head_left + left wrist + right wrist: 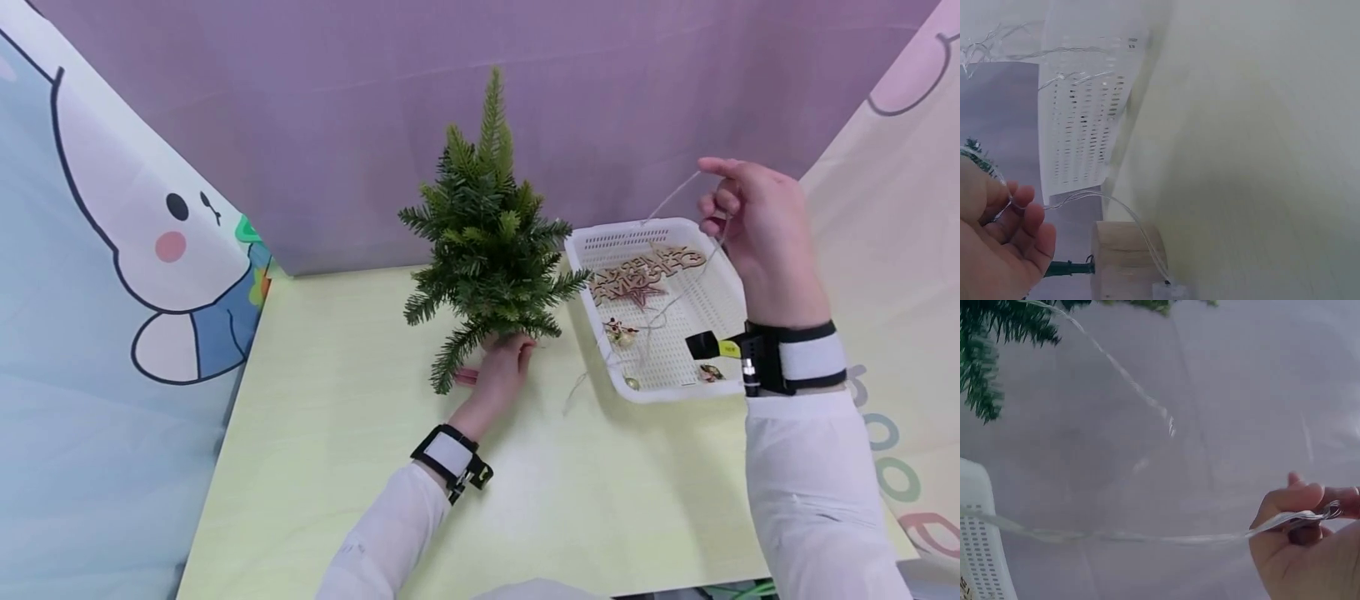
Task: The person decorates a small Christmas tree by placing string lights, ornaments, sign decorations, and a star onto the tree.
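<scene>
A small artificial Christmas tree stands upright on the table in the head view. Its round wooden base shows in the left wrist view. My left hand is under the lowest branches, its curled fingers holding the thin clear wire of a string of lights. That wire runs down past the base to a small clear piece. Raised above the basket, my right hand grips a bunched length of the same kind of wire. Part of the left hand is hidden by branches in the head view.
Right of the tree sits a white plastic basket with wooden letter ornaments, a reddish star and small decorations. Loose wire hangs across its near side. A pinkish-red object lies by the left hand, partly hidden. Curtains surround the table.
</scene>
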Demonstrator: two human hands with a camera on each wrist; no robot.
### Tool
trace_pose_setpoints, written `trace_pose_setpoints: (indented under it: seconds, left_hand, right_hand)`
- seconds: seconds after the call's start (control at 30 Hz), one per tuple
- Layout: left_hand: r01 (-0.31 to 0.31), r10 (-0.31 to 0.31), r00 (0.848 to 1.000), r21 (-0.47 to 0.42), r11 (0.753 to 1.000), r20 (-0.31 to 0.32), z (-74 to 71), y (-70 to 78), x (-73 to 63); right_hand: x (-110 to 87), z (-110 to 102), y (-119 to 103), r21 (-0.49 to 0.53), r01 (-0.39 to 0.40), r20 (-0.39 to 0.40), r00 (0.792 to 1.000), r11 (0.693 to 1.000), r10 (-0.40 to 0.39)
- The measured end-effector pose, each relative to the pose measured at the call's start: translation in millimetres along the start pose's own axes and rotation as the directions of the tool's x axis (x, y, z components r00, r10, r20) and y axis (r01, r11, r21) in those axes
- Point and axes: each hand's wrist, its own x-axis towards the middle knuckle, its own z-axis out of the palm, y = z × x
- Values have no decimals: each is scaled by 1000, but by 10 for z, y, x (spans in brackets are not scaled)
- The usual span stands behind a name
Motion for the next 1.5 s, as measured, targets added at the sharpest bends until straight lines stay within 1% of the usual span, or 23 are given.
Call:
trace_pose_setpoints:
  seconds: [0.07, 0.13, 0.2, 0.23, 0.3, 0.4, 0.47, 0.57, 0.63, 0.67, 0.73, 0.83, 0.97, 1.03, 1.1, 1.13, 1.2, 1.27, 1.33, 1.37, 1.4, 1.47, 1.5]
  left_hand:
    - [-12, 11, 999, 33, 999, 48, 40, 1, 36]
    - [-12, 7, 996, 52, 999, 93, 79, -7, 55]
    - [1, -3, 992, 19, 1000, 127, 104, -19, 58]
    - [15, -15, 992, 2, 1000, 129, 115, -28, 55]
    - [44, -40, 993, -37, 998, 110, 129, -51, 43]
    - [62, -59, 997, -90, 994, 43, 128, -87, 8]
    - [50, -52, 999, -115, 992, -12, 120, -106, -17]
    - [16, -28, 996, -155, 988, -81, 108, -114, -40]
    - [3, -21, 995, -172, 985, -102, 109, -112, -42]
    - [5, -24, 994, -177, 984, -102, 107, -105, -41]
    - [21, -36, 996, -178, 984, -82, 110, -92, -38]
    - [71, -76, 997, -186, 980, -21, 104, -76, -41]
    - [136, -129, 990, -191, 972, 47, 74, -75, -77]
    - [152, -140, 987, -183, 971, 76, 31, -71, -113]
    - [156, -138, 984, -172, 973, 114, -53, -50, -159]
    - [145, -123, 983, -173, 974, 134, -110, -33, -186]
    - [124, -90, 977, -174, 977, 192, -255, 11, -243]
    - [96, -49, 969, -187, 978, 240, -453, 84, -293]
    - [65, -3, 966, -232, 970, 260, -666, 147, -325]
    - [58, 9, 966, -253, 966, 257, -776, 170, -333]
    - [52, 19, 971, -286, 957, 240, -887, 184, -338]
    - [40, 25, 985, -368, 929, 169, -1099, 185, -335]
    - [38, 12, 992, -405, 913, 122, -1200, 170, -328]
  right_hand:
    - [79, 5, 0, -36, -27, -43, 999, 999, 25]
    - [153, 15, 15, -55, -59, -62, 997, 997, 56]
    - [219, 29, 40, -67, -77, -54, 996, 995, 74]
    - [246, 40, 53, -66, -81, -43, 996, 994, 79]
    - [291, 74, 70, -71, -77, -17, 997, 995, 76]
    - [327, 143, 62, -78, -63, 33, 997, 995, 65]
    - [337, 198, 35, -75, -56, 58, 996, 996, 60]
    - [336, 278, -16, -37, -58, 94, 994, 998, 61]
    - [338, 325, -45, -8, -66, 109, 992, 998, 66]
    - [341, 343, -53, -1, -71, 114, 991, 997, 70]
    - [356, 370, -57, -6, -87, 108, 990, 996, 87]
    - [400, 387, -27, -39, -124, 80, 989, 992, 126]
    - [500, 388, 71, -75, -180, 60, 981, 981, 185]
    - [559, 397, 129, -100, -207, 60, 975, 973, 214]
    - [617, 421, 180, -145, -235, 58, 968, 961, 246]
    - [642, 440, 201, -181, -246, 57, 964, 952, 259]
    - [686, 484, 238, -257, -258, 64, 957, 932, 282]
    - [716, 531, 268, -342, -260, 80, 949, 903, 304]
    - [741, 578, 307, -414, -247, 107, 943, 876, 316]
    - [753, 600, 330, -442, -235, 124, 940, 866, 318]
    - [764, 622, 358, -473, -222, 141, 936, 853, 321]
    - [787, 666, 423, -534, -185, 170, 932, 825, 320]
    - [800, 686, 457, -559, -169, 181, 930, 812, 318]
